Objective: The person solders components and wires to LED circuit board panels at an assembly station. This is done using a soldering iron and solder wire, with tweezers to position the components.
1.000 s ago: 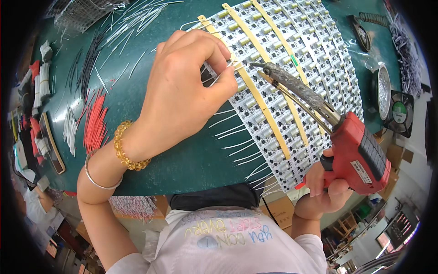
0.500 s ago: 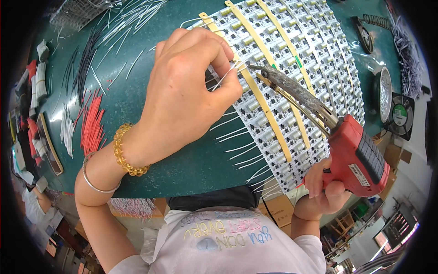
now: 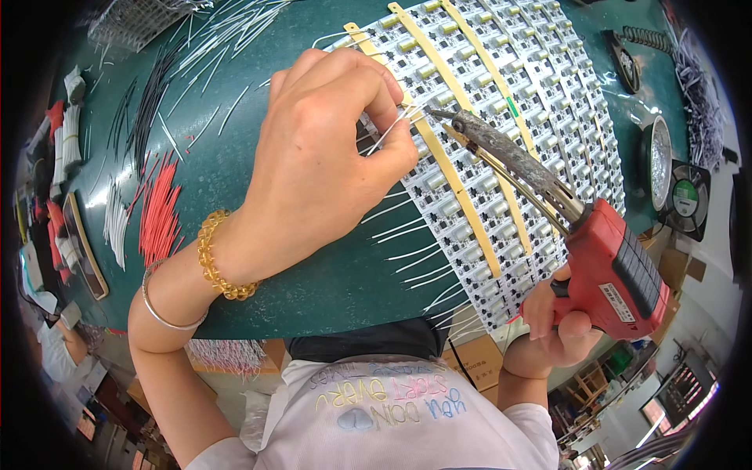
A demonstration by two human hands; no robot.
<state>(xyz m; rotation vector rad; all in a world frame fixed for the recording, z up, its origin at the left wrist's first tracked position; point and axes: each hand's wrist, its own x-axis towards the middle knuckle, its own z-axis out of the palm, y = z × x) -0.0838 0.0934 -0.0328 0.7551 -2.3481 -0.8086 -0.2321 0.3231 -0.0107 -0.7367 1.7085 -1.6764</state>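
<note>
A thin white wire [image 3: 398,119] is pinched between the thumb and forefinger of my left hand [image 3: 317,149], its end over the left side of a large panel of white circuit boards [image 3: 576,94]. My right hand [image 3: 560,329] grips the handle of a red soldering gun [image 3: 619,270], whose dark tip points left, close to that wire's end. Whether tip and wire touch, I cannot tell. Yellow strips [image 3: 441,157] lie across the panel. More white wires [image 3: 403,229] stick out from its near left edge. My left hand hides part of the panel's left edge.
Loose red wires [image 3: 159,211], black wires [image 3: 149,98] and white wires [image 3: 227,35] lie on the green table at left, near a phone-like slab [image 3: 84,247]. A metal bowl [image 3: 660,160], a black fan [image 3: 688,200] and a coiled spring holder [image 3: 646,37] stand at right.
The soldering gun has shifted very slightly to the right, its tip a touch higher. My left hand has barely moved and keeps its pinch on the white wire.
</note>
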